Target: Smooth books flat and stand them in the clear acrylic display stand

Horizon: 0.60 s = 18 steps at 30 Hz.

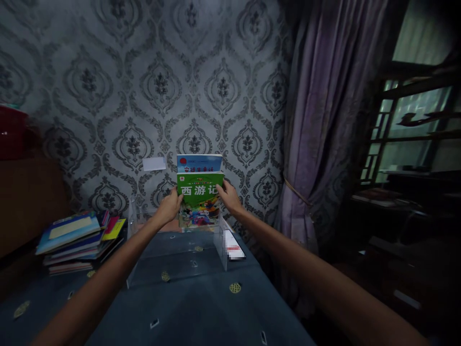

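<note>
The green book (199, 204) stands upright at the far end of the tabletop (201, 312), its cover facing the camera, with its lower edge down inside a clear box (220, 242). Both hands hold it. The left hand (171, 206) has its grip closed on the book's left edge, fingers wrapped round the side near the top. The right hand (229, 198) grips the right edge at about the same height, fingers on the upper corner.

Just behind the green book a blue book (199, 163) stands upright too, its top showing above the green one, close to the patterned wall. A small white card (154, 164) sits on the wall to the left of it.

The clear box is open at the top and lies on the blue cloth of the tabletop. Touching its right wall lies a flat dark phone (234, 250). Well to the left rests a stack of books (75, 238), fanned unevenly. On the right a purple curtain (324, 120) hangs beside a window (414, 120).
</note>
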Each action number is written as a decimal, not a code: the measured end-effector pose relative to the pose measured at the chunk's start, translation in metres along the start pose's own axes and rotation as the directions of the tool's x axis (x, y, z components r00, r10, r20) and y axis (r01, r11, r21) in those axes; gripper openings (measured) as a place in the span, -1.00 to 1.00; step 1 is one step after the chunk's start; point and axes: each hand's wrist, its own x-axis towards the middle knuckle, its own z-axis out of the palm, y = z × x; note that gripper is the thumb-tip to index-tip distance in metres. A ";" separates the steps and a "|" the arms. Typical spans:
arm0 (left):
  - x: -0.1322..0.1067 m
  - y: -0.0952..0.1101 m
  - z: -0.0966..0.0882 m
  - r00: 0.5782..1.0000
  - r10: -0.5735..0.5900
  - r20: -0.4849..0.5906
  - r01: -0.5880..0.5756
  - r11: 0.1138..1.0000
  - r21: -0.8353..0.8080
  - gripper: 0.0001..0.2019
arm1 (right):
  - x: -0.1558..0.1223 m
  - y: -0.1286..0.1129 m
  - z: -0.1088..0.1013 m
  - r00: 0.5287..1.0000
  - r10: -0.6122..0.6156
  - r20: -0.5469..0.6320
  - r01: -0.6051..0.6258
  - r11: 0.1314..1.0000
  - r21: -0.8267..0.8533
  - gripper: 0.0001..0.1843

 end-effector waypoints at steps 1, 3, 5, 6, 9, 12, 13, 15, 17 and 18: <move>0.001 0.000 0.000 1.000 0.007 0.013 -0.007 1.000 0.005 -0.60 | 0.003 -0.004 0.001 1.000 0.008 0.000 -0.008 1.000 0.029 -0.60; 0.004 -0.001 0.000 1.000 0.013 0.027 -0.013 1.000 0.014 -0.62 | 0.008 -0.009 0.004 0.999 0.035 -0.007 -0.035 0.997 0.072 -0.60; 0.007 -0.002 -0.001 0.999 0.013 0.042 -0.014 0.999 0.029 -0.64 | 0.012 -0.011 0.007 0.998 0.057 -0.017 -0.056 0.995 0.087 -0.60; 0.009 -0.002 -0.001 0.999 0.010 0.051 -0.012 0.999 0.039 -0.64 | 0.013 -0.011 0.007 0.998 0.065 -0.022 -0.063 0.994 0.093 -0.61; 0.012 -0.002 -0.003 0.997 -0.012 0.080 0.006 0.997 0.081 -0.66 | 0.015 -0.008 0.009 0.996 0.081 -0.027 -0.078 0.991 0.105 -0.63; 0.016 -0.002 -0.005 0.993 -0.041 0.108 0.027 0.991 0.129 -0.63 | 0.016 -0.003 0.011 0.994 0.102 -0.030 -0.098 0.989 0.108 -0.65; 0.017 -0.002 -0.007 0.992 -0.047 0.115 0.031 0.989 0.143 -0.61 | 0.016 -0.002 0.011 0.993 0.109 -0.034 -0.105 0.989 0.108 -0.65; 0.020 -0.003 -0.009 0.990 -0.052 0.131 0.030 0.987 0.159 -0.60 | 0.017 0.000 0.013 0.992 0.120 -0.044 -0.114 0.987 0.110 -0.65; 0.022 -0.004 -0.011 0.988 -0.051 0.148 0.027 0.987 0.158 -0.61 | 0.018 0.002 0.015 0.990 0.128 -0.052 -0.122 0.986 0.110 -0.66; 0.023 -0.004 -0.012 0.986 -0.051 0.159 0.027 0.988 0.149 -0.62 | 0.019 0.003 0.016 0.990 0.132 -0.056 -0.126 0.986 0.110 -0.66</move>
